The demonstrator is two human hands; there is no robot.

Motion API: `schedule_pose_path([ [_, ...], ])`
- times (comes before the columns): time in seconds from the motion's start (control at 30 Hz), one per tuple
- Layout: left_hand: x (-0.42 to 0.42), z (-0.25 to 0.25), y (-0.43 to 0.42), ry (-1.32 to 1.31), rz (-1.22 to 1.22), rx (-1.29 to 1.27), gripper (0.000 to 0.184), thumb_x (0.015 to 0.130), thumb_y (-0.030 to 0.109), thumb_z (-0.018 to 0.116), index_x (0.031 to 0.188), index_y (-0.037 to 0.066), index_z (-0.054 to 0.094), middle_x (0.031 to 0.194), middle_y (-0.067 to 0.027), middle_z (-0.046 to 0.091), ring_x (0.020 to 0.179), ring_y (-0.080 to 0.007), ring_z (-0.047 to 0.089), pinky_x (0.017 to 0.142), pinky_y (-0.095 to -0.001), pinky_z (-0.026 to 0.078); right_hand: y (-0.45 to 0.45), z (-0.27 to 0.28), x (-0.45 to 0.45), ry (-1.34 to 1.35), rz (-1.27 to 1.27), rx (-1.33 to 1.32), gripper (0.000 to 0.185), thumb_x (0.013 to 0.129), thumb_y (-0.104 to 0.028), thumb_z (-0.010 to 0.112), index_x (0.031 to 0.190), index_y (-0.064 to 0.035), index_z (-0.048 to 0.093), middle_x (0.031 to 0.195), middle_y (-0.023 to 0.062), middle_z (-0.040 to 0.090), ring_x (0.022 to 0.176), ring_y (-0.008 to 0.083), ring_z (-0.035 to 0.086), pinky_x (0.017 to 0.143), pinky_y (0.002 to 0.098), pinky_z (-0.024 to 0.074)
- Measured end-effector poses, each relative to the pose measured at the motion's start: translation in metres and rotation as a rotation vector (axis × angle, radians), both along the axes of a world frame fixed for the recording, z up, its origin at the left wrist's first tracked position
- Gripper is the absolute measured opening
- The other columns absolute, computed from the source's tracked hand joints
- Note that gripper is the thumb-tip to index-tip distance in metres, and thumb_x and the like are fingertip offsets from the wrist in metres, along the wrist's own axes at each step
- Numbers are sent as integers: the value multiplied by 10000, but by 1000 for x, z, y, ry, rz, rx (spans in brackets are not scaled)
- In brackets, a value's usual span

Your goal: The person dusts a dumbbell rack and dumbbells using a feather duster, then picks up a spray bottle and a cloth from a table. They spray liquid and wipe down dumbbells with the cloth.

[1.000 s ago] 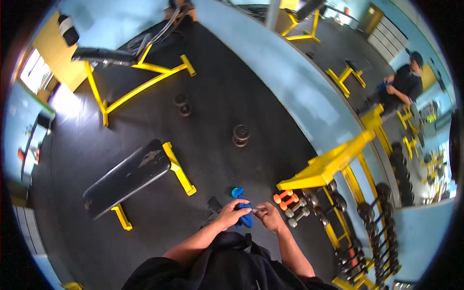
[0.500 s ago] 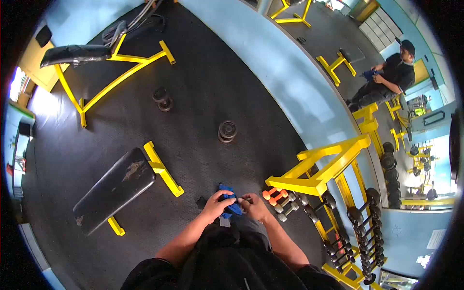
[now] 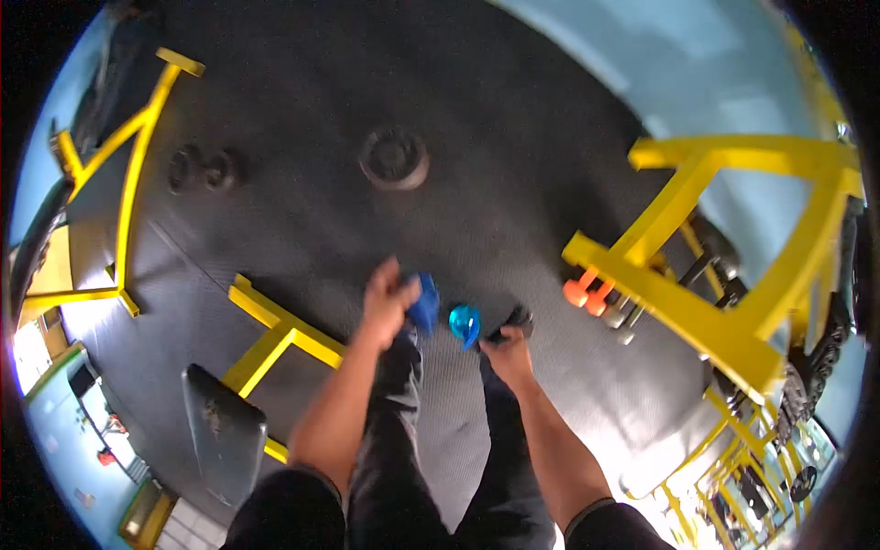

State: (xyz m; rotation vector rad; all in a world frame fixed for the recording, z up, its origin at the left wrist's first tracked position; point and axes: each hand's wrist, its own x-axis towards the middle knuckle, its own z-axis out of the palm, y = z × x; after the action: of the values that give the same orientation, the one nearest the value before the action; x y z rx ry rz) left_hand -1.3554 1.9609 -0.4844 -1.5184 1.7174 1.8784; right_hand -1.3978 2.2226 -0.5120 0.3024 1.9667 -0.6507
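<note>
My left hand (image 3: 383, 307) is closed around a blue cloth (image 3: 423, 303), blurred by motion, held out over my left leg. My right hand (image 3: 508, 352) reaches low by my right shoe (image 3: 520, 320), its fingers partly hidden and smeared. Just left of those fingers is a shiny, translucent blue object (image 3: 464, 321), rounded like a bottle. Whether my right fingers touch it or grip it cannot be made out.
Two dark dumbbells, one upright (image 3: 394, 159) and one on its side (image 3: 202, 171), lie on the black floor ahead. A yellow rack (image 3: 678, 307) with orange dumbbells (image 3: 588, 291) stands right. A black-padded bench (image 3: 225, 426) is at left.
My view has tilted down and I am bent lower. My hands have parted; the blue cloth has gone with the left one. The shiny blue object has come into view between my feet.
</note>
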Motion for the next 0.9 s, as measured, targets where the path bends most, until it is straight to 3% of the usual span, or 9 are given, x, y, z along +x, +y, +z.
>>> schedule_pose_path([
  [0.1, -53, -98, -54, -83, 184, 108, 781, 798, 378, 717, 1403, 47, 350, 1373, -146, 458, 1243, -285, 444, 1052, -455, 330, -19, -77, 31, 23, 29, 135, 814, 687, -439, 761, 1306, -56, 397, 1256, 228, 519, 1176, 385, 504, 969, 453, 422],
  [0.13, -59, -132, -86, -3, 105, 329, 813, 787, 434, 721, 1400, 51, 349, 1357, -135, 471, 1212, -287, 469, 1019, -457, 370, -30, -91, 39, 42, 38, 146, 844, 682, -451, 762, 1328, -70, 374, 1292, 220, 487, 1194, 404, 480, 982, 474, 412],
  [0.23, -75, -197, -137, 148, 171, 385, 970, 746, 589, 697, 1402, -11, 310, 1359, -143, 455, 1170, -266, 514, 1001, -420, 416, -48, -132, 56, -8, -73, 368, 804, 707, -435, 748, 1335, -107, 368, 1238, 230, 490, 1180, 431, 474, 961, 496, 434],
  [0.33, -94, -181, -147, 267, -22, 216, 872, 811, 545, 655, 1407, 4, 318, 1394, -131, 433, 1221, -258, 476, 1035, -398, 381, -45, -149, 66, -92, 71, 460, 575, 804, -390, 663, 1262, -114, 450, 1172, 249, 508, 1133, 428, 516, 914, 474, 477],
  [0.43, -114, -169, -150, 197, 114, 403, 693, 883, 493, 587, 1382, 45, 412, 1403, -105, 436, 1288, -245, 408, 1083, -404, 321, -31, -163, 83, -10, -87, 381, 389, 867, -331, 568, 1182, -108, 517, 1157, 235, 524, 1036, 421, 580, 877, 459, 497],
  [0.47, -108, -188, -175, 235, 111, 485, 571, 884, 423, 616, 1318, 74, 493, 1341, -54, 511, 1214, -202, 489, 1043, -376, 379, -31, -155, 81, 28, -144, 341, 360, 872, -313, 553, 1164, -105, 528, 1150, 232, 528, 1009, 418, 596, 869, 458, 500],
  [0.63, -94, -233, -196, 330, -13, 784, 509, 882, 408, 619, 1251, 63, 553, 1247, -49, 591, 1157, -204, 538, 1047, -400, 378, 0, -161, 114, 178, -121, 228, 358, 724, -117, 671, 1069, -85, 580, 1110, 163, 545, 1055, 374, 542, 844, 448, 498],
  [0.73, -100, -217, -137, 165, 367, 194, 492, 873, 439, 626, 1246, 123, 572, 1212, -2, 615, 1073, -189, 587, 950, -340, 434, 35, -130, 135, 245, -135, 96, 382, 699, -96, 678, 1067, -80, 576, 1091, 180, 539, 1040, 388, 542, 828, 463, 496],
  [0.9, -29, -183, -40, 220, 300, 367, 540, 875, 381, 643, 1302, 84, 498, 1275, -45, 567, 1136, -189, 555, 1002, -353, 428, 79, -95, 183, 267, -499, 210, 285, 729, -65, 620, 1007, -107, 571, 991, 218, 532, 889, 433, 579, 751, 494, 492],
])
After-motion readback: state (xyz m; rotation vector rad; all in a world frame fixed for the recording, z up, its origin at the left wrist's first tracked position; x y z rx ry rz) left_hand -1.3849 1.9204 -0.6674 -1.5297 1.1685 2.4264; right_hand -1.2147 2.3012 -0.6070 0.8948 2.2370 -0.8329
